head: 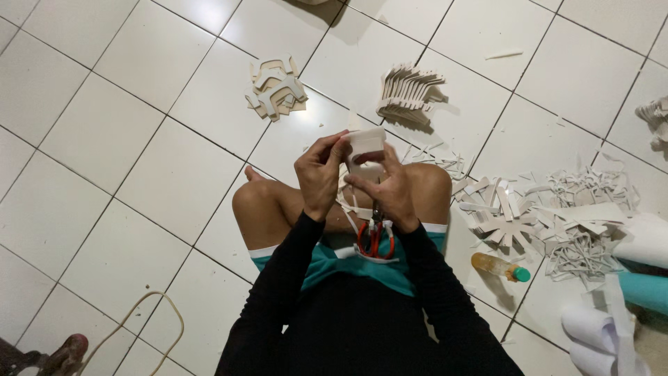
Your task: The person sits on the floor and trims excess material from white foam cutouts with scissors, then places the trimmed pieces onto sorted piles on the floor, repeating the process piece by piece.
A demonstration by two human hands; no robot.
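Above the lap, one white cut-out piece point(363, 143) pinched between left hand point(319, 175) and right hand point(390, 191), both closed on it, one pair of orange-handled scissors point(376, 237) below, two cardboard stacks point(275, 87) beyond, paper scraps point(557, 216) and one bottle point(499, 267) alongside.

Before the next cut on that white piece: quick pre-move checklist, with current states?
1. Both hands on the piece: left hand and right hand both pinch the white cut-out piece. Ok.
2. Scissors within reach: red-handled scissors rest on the lap, just under the right hand. Ok.
3. Scissor blades shut: hidden behind the hand. Cannot tell.
4. Lap free of offcuts: white strips lie across the thighs by the scissors. Not ok.
5. Finished stacks apart from waste: two piles sit ahead on the tiles, the scrap heap to the right. Ok.
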